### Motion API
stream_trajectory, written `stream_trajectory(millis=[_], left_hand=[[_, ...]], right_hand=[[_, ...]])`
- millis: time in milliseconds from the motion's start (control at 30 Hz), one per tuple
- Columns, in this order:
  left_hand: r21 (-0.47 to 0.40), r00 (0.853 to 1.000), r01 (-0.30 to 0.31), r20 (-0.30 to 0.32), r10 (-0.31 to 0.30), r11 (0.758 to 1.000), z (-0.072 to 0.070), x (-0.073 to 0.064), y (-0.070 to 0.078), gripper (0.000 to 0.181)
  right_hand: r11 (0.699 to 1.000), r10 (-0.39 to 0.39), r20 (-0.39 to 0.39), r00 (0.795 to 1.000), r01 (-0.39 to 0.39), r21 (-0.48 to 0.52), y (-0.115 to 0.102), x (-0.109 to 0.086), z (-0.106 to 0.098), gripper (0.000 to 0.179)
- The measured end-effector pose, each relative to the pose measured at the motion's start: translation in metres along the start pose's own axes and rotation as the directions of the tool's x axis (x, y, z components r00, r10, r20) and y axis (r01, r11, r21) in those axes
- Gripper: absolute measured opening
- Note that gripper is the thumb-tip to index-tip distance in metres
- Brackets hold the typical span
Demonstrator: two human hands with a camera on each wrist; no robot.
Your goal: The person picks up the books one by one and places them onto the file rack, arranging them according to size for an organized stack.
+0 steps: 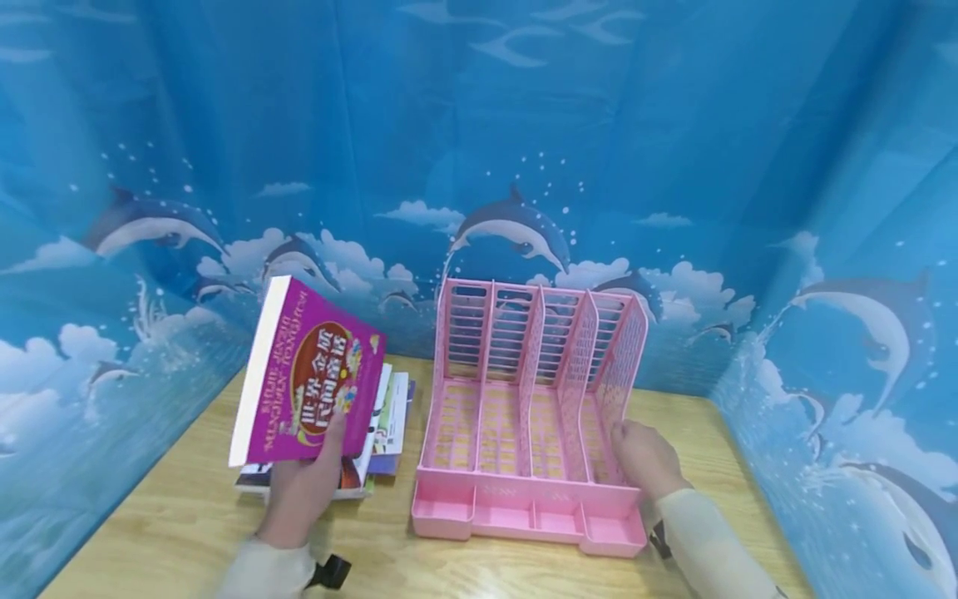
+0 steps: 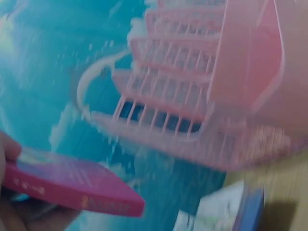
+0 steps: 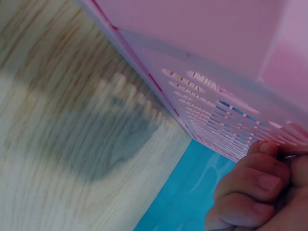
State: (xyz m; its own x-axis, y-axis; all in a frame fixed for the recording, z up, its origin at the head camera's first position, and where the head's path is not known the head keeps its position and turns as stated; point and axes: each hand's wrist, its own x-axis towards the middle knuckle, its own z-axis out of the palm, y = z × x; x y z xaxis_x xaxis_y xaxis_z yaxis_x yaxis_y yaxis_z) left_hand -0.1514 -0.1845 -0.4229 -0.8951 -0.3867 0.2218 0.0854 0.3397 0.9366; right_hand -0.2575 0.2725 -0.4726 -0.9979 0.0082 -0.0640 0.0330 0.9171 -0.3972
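Note:
In the head view my left hand (image 1: 305,491) grips a thick purple paperback book (image 1: 265,399), thumb on the printed cover. The book is raised and tilted above a stack of books (image 1: 392,420) at the left of the table. The left wrist view shows the magenta spine of this book (image 2: 72,192) with fingers under it. My right hand (image 1: 649,457) holds the right side wall of a pink plastic desk file rack (image 1: 516,486). In the right wrist view its curled fingers (image 3: 250,185) are at the slotted wall.
The rack has several upright compartments and a row of small trays along its front. It stands on a light wooden table (image 1: 359,549). A blue curtain (image 1: 374,150) with dolphins encloses the back and both sides.

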Motion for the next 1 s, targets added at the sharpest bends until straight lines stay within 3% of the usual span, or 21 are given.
stream_trajectory(millis=[100, 233, 400, 533, 633, 733, 900, 1000], left_hand=[[-0.015, 0.995, -0.092, 0.043, 0.092, 0.996, 0.018, -0.008, 0.012, 0.059], [-0.065, 0.971, -0.199, 0.123, 0.206, 0.978, 0.045, -0.012, 0.019, 0.054], [-0.096, 0.967, -0.148, 0.193, 0.164, 0.984, 0.074, -0.008, 0.018, 0.054], [0.030, 0.975, -0.074, 0.214, 0.066, 0.997, 0.091, -0.001, 0.012, 0.055], [0.136, 0.976, -0.048, 0.216, 0.018, 0.990, 0.099, 0.003, 0.004, 0.056], [0.165, 0.974, -0.082, 0.223, 0.044, 0.983, 0.107, 0.006, -0.001, 0.053], [0.157, 0.949, -0.253, 0.230, 0.214, 0.955, 0.120, 0.009, -0.007, 0.043], [0.220, 0.943, -0.284, 0.239, 0.231, 0.933, 0.126, 0.006, -0.011, 0.044]], right_hand=[[1.000, 0.008, -0.001, 1.000, -0.008, 0.004, 0.000, -0.001, 0.000, 0.045], [1.000, 0.017, 0.001, 1.000, -0.017, 0.014, 0.000, -0.001, 0.000, 0.045], [1.000, 0.014, -0.003, 1.000, -0.014, 0.016, 0.000, -0.001, 0.001, 0.046], [1.000, 0.013, -0.008, 1.000, -0.012, 0.027, 0.001, -0.001, 0.001, 0.046], [0.999, 0.015, -0.006, 1.000, -0.015, 0.032, 0.003, 0.000, 0.001, 0.046], [0.999, 0.024, -0.005, 1.000, -0.024, 0.032, 0.004, 0.001, 0.001, 0.046], [0.998, 0.040, -0.011, 0.999, -0.039, 0.043, 0.003, -0.001, 0.001, 0.046], [0.997, 0.037, -0.009, 0.999, -0.036, 0.065, 0.002, -0.002, 0.002, 0.045]])
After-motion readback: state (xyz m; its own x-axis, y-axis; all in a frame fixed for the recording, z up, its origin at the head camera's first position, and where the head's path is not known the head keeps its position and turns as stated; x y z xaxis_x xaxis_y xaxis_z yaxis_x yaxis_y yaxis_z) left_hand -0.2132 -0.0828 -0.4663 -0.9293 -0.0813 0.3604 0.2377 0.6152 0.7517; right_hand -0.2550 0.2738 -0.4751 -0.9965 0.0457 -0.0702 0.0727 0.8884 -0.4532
